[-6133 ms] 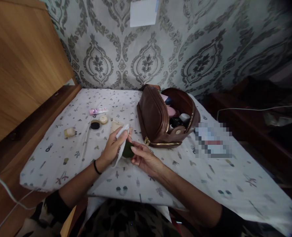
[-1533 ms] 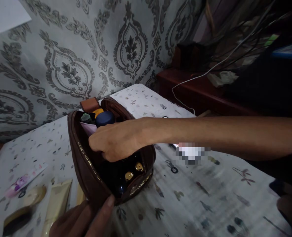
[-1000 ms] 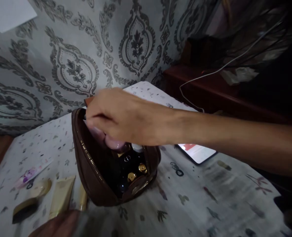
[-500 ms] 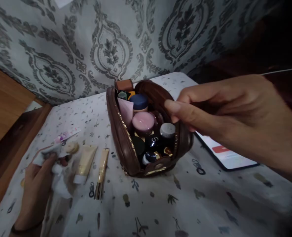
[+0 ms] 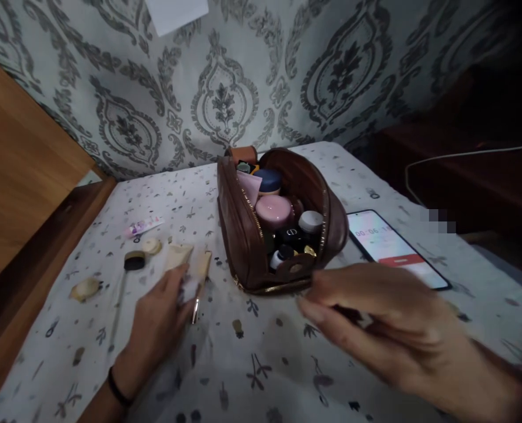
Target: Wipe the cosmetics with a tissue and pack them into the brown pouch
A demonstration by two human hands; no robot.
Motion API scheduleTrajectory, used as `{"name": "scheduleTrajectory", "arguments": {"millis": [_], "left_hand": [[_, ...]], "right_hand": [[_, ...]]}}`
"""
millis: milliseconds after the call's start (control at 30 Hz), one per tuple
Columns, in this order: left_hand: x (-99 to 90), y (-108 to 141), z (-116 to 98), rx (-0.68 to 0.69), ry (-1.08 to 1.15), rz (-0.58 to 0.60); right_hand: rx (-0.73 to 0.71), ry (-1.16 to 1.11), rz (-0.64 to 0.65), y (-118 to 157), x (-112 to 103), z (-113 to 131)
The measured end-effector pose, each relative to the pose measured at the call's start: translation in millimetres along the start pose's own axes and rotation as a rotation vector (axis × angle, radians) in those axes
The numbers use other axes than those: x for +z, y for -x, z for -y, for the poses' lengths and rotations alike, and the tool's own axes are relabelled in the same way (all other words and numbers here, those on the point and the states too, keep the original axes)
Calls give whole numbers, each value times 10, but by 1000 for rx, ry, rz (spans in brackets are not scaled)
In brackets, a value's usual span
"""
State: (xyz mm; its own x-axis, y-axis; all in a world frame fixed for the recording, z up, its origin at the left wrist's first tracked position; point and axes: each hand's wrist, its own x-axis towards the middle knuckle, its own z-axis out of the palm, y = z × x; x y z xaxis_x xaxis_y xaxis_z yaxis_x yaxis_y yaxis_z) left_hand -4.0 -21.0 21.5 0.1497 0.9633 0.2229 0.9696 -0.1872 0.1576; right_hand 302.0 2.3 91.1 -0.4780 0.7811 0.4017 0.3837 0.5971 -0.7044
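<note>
A brown leather makeup bag stands unzipped in the middle of the bed-like patterned surface. Inside are a pink-lidded jar, a blue-lidded jar, a grey-white cap and several dark bottles. My left hand, blurred, is closed over the lower part of a cream tube; something whitish shows between thumb and fingers. A slim gold tube lies just right of it. In front of the bag's right corner, my right hand is curled with thumb against fingers; whatever is inside is hidden.
Left of my left hand lie a dark-lidded jar, a round cream-coloured piece, a pink-and-white tube and a tan object. A phone lies right of the bag. A patterned curtain hangs behind.
My left hand has moved right to the cream tube, and the white cloth it held no longer shows clearly. My right hand has come down from above the bag to its front. The view has shifted.
</note>
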Motion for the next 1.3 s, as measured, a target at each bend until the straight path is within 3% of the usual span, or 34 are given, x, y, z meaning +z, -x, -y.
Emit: {"name": "scheduleTrajectory", "arguments": {"millis": [133,233,367,500,633,733,867,1000,1133,1300], "left_hand": [[112,67,-206,-8,-134,198],[110,78,-207,-46,-80,238],[65,152,-62,-75,154,132],[24,349,17,62,337,-18],[39,613,-47,229,246,-49],[62,732,-55,258,158,-40],[2,662,112,177,246,-85],[-111,390,298,-67,173,-137],[-97,179,338,-163,5,-36],[21,141,433,-209,96,27]], "right_hand": [[-30,-169,159,18,328,51],[59,-263,256,14,570,54],[231,-375,295,-18,868,-6],[489,-625,235,-59,1141,-63],[569,-792,174,-83,1355,-37],[604,-823,150,-94,1467,-6],[716,-916,124,-127,1599,-27],[761,-1058,159,-162,1704,-76],[733,-1101,98,-141,1763,-118],[675,-976,13,-48,1794,-167]]}}
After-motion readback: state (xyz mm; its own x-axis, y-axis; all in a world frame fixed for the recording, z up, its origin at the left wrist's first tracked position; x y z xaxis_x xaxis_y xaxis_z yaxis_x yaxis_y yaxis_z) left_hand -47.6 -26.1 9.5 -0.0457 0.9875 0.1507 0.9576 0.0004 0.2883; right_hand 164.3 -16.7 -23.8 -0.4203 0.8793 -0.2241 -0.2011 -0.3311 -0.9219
